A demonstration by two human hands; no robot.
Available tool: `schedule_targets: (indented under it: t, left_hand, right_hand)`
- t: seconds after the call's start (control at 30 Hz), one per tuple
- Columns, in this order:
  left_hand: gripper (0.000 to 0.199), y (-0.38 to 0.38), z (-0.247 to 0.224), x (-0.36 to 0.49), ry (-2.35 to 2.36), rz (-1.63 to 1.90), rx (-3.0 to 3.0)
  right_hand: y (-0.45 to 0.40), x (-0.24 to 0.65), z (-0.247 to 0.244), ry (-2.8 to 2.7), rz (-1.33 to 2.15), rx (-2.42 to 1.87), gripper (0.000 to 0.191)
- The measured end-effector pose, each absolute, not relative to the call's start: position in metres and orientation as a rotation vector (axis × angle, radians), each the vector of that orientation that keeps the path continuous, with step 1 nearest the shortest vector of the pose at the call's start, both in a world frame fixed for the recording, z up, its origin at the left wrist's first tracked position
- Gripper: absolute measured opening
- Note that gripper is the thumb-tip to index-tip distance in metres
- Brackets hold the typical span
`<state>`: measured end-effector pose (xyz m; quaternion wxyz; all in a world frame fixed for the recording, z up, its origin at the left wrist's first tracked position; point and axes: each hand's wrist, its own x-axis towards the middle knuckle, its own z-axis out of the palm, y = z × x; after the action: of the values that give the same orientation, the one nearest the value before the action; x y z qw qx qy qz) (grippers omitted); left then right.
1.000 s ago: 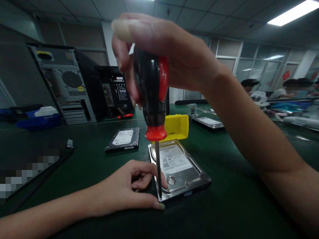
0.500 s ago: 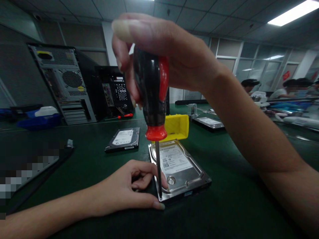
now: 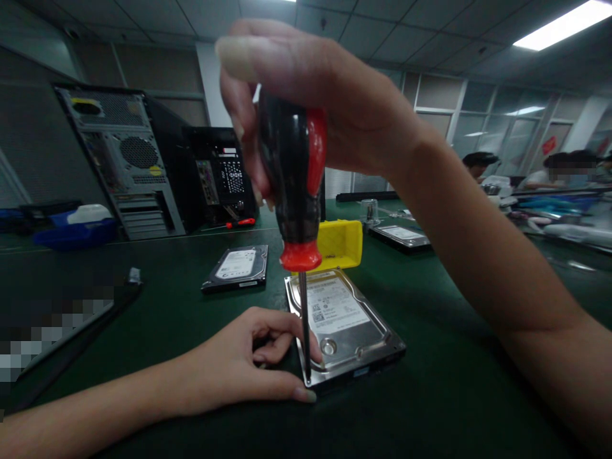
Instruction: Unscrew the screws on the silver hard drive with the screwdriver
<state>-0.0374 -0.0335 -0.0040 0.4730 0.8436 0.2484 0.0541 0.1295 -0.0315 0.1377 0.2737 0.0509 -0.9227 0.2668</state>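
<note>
A silver hard drive (image 3: 342,319) with a white label lies flat on the green tabletop. My left hand (image 3: 268,357) grips its near left corner, thumb against the front edge and a finger on the top cover. Above it, my right hand (image 3: 296,70) is wrapped over the top of a screwdriver (image 3: 291,172) with a black and red handle. The screwdriver stands nearly upright, its shaft running down to the drive's near left corner, where the tip meets a screw. Right behind the drive sits a yellow bin (image 3: 340,245) with small parts inside, too tiny to make out.
A second hard drive (image 3: 236,264) lies to the left, a third (image 3: 401,236) at the back right. Two computer cases (image 3: 129,159) stand at the back left, near a red-handled screwdriver (image 3: 240,223) and a blue bin (image 3: 76,234). Other people (image 3: 549,172) sit at far right.
The screwdriver handle and my right hand's fingers have shifted very slightly to the right and turned a little. My left hand and the hard drive have stayed in place.
</note>
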Motion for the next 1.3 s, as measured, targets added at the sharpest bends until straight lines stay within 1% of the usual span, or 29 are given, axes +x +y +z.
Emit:
schedule_targets:
  t: [0.1, 0.2, 0.5, 0.63, 0.83, 0.97, 1.3]
  left_hand:
    - [0.027, -0.033, -0.005, -0.038, 0.600, 0.134, 2.070]
    - [0.027, -0.032, -0.006, -0.039, 0.587, 0.146, 2.063]
    - [0.030, -0.032, -0.005, -0.041, 0.605, 0.143, 2.052]
    - [0.029, -0.032, -0.007, -0.041, 0.597, 0.156, 2.048]
    - [0.029, -0.033, -0.006, -0.041, 0.584, 0.145, 2.048]
    - [0.030, -0.032, -0.008, -0.040, 0.582, 0.156, 2.069]
    - [0.028, -0.033, -0.006, -0.040, 0.572, 0.158, 2.060]
  right_hand:
    - [-0.033, 0.129, 0.136, -2.472, 0.698, 0.115, 0.015]
    - [-0.035, 0.129, 0.135, -2.441, 0.682, 0.071, 0.017]
    - [-0.045, 0.131, 0.139, -2.404, 0.222, -0.255, 0.026]
    - [-0.045, 0.130, 0.136, -2.345, 0.132, -0.300, 0.028]
    - [-0.044, 0.128, 0.133, -2.315, 0.143, -0.330, 0.032]
    - [-0.047, 0.127, 0.133, -2.321, 0.172, -0.344, 0.029]
    - [-0.043, 0.131, 0.137, -2.398, 0.015, -0.338, 0.026]
